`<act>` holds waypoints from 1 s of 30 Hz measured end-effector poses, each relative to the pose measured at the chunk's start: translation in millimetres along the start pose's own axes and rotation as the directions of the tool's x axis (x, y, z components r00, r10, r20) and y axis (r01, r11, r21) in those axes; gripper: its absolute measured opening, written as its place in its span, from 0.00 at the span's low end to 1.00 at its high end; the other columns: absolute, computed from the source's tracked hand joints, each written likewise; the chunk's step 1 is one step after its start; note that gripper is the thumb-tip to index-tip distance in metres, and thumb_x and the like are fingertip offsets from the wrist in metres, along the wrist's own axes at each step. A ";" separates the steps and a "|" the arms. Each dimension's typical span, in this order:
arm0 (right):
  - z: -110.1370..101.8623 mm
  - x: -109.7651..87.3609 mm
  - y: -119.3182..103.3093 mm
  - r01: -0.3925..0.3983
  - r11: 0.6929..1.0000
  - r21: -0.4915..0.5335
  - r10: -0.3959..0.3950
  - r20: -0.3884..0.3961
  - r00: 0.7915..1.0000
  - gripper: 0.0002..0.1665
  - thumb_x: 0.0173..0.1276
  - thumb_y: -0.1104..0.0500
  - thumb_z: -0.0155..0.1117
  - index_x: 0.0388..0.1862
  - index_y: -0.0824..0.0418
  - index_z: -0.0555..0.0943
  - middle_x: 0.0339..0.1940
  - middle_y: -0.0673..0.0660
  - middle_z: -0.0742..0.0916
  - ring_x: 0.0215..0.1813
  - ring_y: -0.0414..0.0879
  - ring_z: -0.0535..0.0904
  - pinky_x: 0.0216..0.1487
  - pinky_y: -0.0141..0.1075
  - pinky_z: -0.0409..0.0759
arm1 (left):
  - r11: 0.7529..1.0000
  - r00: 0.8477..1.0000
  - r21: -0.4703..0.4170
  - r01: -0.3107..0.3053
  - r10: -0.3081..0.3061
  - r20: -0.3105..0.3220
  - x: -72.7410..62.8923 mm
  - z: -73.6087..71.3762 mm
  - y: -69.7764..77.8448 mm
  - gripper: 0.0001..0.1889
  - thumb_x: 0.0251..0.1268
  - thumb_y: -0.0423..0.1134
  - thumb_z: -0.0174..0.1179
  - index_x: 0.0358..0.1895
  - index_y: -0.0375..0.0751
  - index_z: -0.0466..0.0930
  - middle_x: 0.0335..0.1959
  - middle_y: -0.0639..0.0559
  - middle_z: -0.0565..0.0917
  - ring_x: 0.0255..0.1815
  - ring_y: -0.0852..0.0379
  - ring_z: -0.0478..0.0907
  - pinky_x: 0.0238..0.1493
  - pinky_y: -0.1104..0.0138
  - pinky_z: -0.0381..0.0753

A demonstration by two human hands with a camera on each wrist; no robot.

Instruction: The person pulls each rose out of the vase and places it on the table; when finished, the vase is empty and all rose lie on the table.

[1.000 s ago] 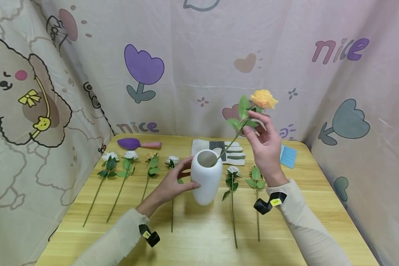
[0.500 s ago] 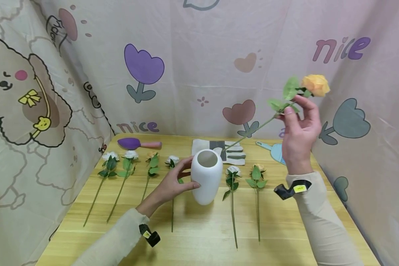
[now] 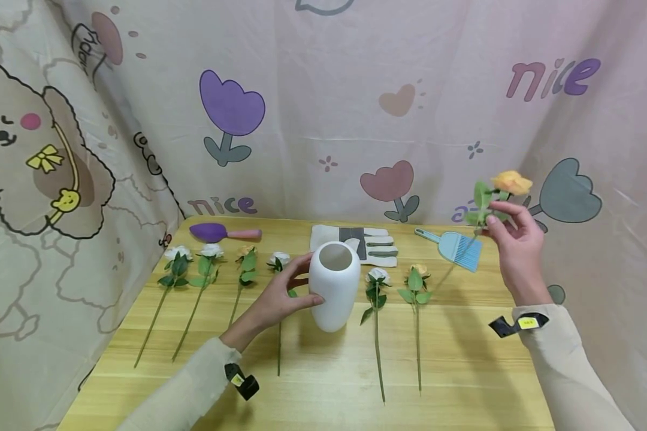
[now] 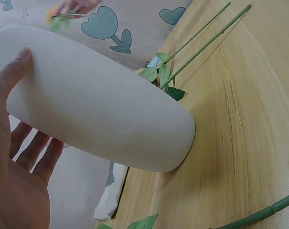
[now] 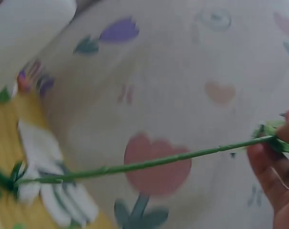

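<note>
A white vase [image 3: 331, 302] stands near the middle of the wooden table, its round mouth facing up. My left hand [image 3: 277, 302] grips its left side, thumb in front and fingers behind, as the left wrist view shows too. Far to the right, my right hand [image 3: 517, 254] pinches the upper stem of a yellow rose [image 3: 511, 182] between thumb and fingers. The rose's stem [image 5: 149, 164] slants down and left over the table, apart from the vase. Right of the vase lie a white rose [image 3: 378, 276] and another yellow rose [image 3: 415, 281].
Left of the vase lie several more roses, among them a white rose [image 3: 212, 251] and a yellow rose [image 3: 248, 263]. Along the back edge are a purple trowel [image 3: 207, 231], a gardening glove [image 3: 326, 236] and a blue dustpan [image 3: 449, 244] with a small brush [image 3: 469, 254]. A printed curtain [image 3: 307, 108] encloses the table.
My right hand has drawn the yellow rose out of the vase's mouth, carried it right, then lowered it. The left hand and the vase have stayed put.
</note>
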State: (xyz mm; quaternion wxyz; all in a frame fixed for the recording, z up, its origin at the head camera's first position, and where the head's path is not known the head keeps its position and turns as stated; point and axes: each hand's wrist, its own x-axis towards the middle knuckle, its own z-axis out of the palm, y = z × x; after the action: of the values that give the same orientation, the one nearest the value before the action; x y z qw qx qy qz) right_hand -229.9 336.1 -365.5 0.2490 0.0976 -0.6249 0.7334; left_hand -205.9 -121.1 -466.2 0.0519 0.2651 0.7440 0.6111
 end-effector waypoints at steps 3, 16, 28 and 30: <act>-27.4 -9.5 14.1 -0.054 0.994 -0.098 0.059 0.048 0.997 0.16 0.81 0.69 0.63 0.65 0.66 0.82 0.61 0.53 0.83 0.51 0.38 0.88 0.49 0.26 0.90 | 1.000 1.000 -0.005 -0.005 0.005 0.002 0.6 0.2 0.4 0.45 0.68 0.40 0.77 0.85 0.58 0.64 0.79 0.47 0.73 0.79 0.41 0.71 0.78 0.41 0.74; -107.6 -52.8 74.8 -0.291 0.866 -0.408 0.377 0.148 0.914 0.21 0.83 0.60 0.66 0.69 0.67 0.80 0.60 0.38 0.82 0.49 0.29 0.88 0.45 0.27 0.89 | 1.000 1.000 -0.002 -0.008 0.008 0.002 0.9 -1.0 1.5 0.45 0.68 0.40 0.78 0.85 0.57 0.64 0.79 0.47 0.73 0.79 0.40 0.71 0.78 0.40 0.74; -111.6 -72.3 115.7 -0.359 0.769 -0.529 0.508 0.166 0.845 0.25 0.85 0.55 0.65 0.70 0.70 0.78 0.50 0.38 0.84 0.37 0.37 0.84 0.37 0.34 0.88 | 1.000 1.000 -0.007 0.013 -0.013 0.000 -0.3 -0.2 0.5 0.45 0.68 0.41 0.78 0.85 0.59 0.63 0.79 0.47 0.73 0.79 0.40 0.71 0.79 0.34 0.72; -108.2 -74.9 121.1 -0.396 0.763 -0.511 0.537 0.160 0.828 0.25 0.84 0.55 0.65 0.70 0.70 0.78 0.52 0.40 0.84 0.39 0.38 0.83 0.39 0.33 0.88 | 1.000 1.000 -0.005 0.013 -0.013 0.000 -0.5 -0.2 0.4 0.45 0.68 0.41 0.78 0.85 0.59 0.63 0.79 0.47 0.73 0.79 0.40 0.71 0.79 0.35 0.73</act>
State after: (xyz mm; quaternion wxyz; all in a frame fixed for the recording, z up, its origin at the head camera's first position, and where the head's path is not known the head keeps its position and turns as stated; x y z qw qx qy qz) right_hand -206.5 410.9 -526.2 -0.0249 -0.0150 -0.8135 0.5808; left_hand -205.4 -121.4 -465.8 0.0566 0.2601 0.7443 0.6125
